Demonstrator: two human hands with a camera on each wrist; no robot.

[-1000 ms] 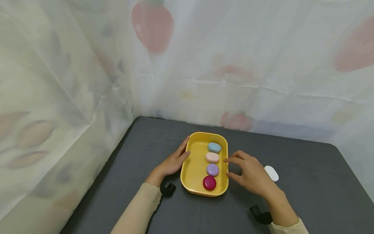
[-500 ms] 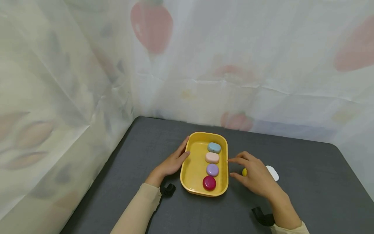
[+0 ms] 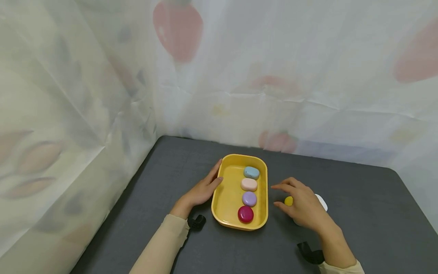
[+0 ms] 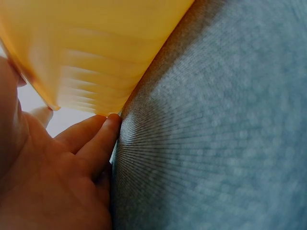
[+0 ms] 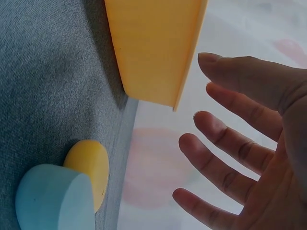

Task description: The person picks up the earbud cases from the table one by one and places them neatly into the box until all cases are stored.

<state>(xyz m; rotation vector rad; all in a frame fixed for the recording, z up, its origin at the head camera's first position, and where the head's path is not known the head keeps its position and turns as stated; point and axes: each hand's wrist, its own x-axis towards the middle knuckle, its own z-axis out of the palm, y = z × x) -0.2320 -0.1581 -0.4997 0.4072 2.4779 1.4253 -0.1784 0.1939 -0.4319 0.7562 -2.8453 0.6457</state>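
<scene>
one yellow tray [image 3: 228, 201]: on the bench [image 3: 191, 156], four small rounded pieces lined up inside, nearer its right wall.
the row, far to near: one light blue piece [image 3: 251, 172], one pink piece [image 3: 249, 185], one lilac piece [image 3: 249, 198], one red piece [image 3: 245, 214].
loose pieces: three, it seems; one yellow piece [image 3: 289, 201], one white piece [image 3: 321, 202] partly behind the right hand [image 3: 302, 203], one teal piece [image 5: 53, 199] (plain only in the right wrist view).
left hand [image 3: 201, 191]: grasping the tray's left side, thumb over the rim.
right hand: released, fingers parted, just right of the tray.
sorting step: likely moving pieces between bench and tray; next probably calls for a careful pinch on one piece, tray steadied.
</scene>
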